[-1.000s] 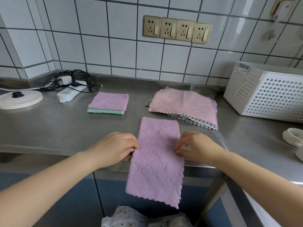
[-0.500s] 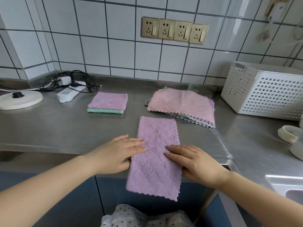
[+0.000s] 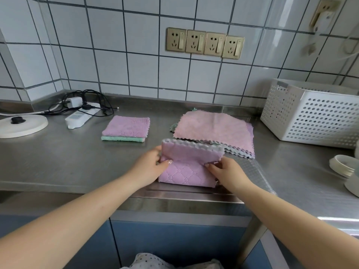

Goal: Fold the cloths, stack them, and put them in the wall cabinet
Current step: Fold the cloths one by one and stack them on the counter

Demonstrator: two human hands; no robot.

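A purple quilted cloth (image 3: 189, 166) lies on the steel counter (image 3: 58, 164) near its front edge, its upper half doubled over the lower half. My left hand (image 3: 150, 166) pinches the cloth's left edge at the fold. My right hand (image 3: 226, 171) pinches its right edge. Behind it to the left sits a folded stack (image 3: 126, 129), a purple cloth on a green one. Behind it to the right lies a pile of unfolded cloths (image 3: 213, 131) with a pink one on top.
A white perforated basket (image 3: 314, 117) stands at the right. White round dishes (image 3: 343, 166) sit at the far right edge. A white power strip (image 3: 79, 117) with black cables and a white round base (image 3: 21, 125) occupy the back left. Wall sockets (image 3: 205, 43) are above.
The cloth hung over the counter's front edge with both hands flat on it. Now it is doubled over on the counter, and both hands pinch its side edges.
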